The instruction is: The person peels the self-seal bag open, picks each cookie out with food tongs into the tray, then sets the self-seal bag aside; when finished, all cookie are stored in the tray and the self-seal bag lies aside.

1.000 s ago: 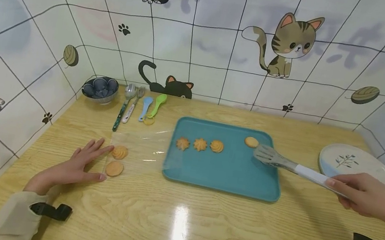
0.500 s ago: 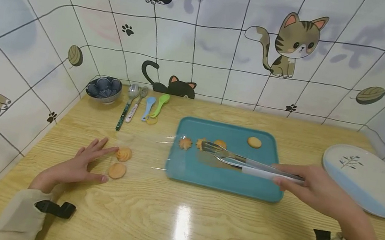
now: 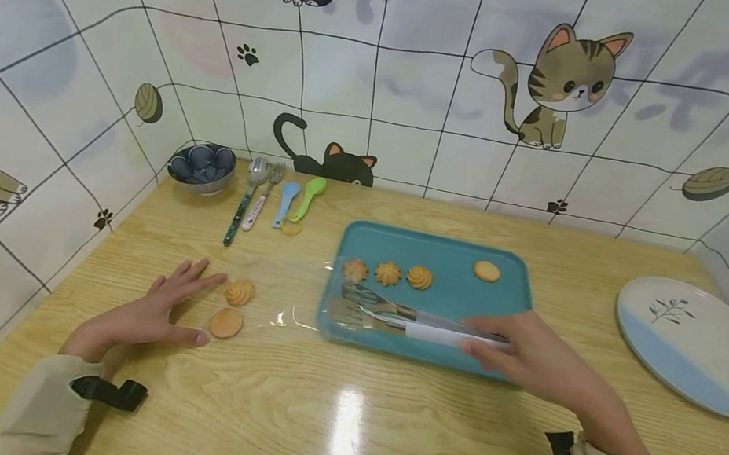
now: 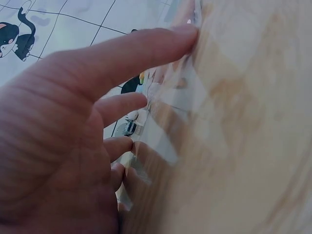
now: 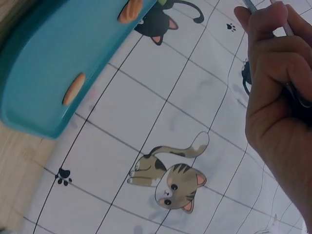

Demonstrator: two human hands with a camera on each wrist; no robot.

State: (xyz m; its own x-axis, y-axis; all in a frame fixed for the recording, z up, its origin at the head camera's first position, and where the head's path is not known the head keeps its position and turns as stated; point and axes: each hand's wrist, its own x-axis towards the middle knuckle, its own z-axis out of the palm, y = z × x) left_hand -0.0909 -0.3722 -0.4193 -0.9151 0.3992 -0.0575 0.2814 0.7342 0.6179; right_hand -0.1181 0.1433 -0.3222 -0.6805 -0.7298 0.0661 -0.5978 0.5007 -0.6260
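Tongs over the teal tray, cookies on clear film

The right hand (image 3: 533, 358) grips metal tongs (image 3: 393, 317) above the tray's (image 3: 438, 350) near edge. The left hand (image 3: 150, 313) lies flat, fingers straight, on the bench (image 3: 374, 436), touching the film (image 3: 269, 284) beside two cookies (image 3: 233, 308).

The person is wearing loose beige cloth sleeves, each wrist carrying a black strap; both hands (image 3: 143, 316) (image 3: 543, 363) are showing bare.

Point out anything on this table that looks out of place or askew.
Two cookies lie off the teal tray, on a clear plastic sheet on the table by the left hand. The sheet overlaps the tray's left edge. Nothing looks spilled or broken.
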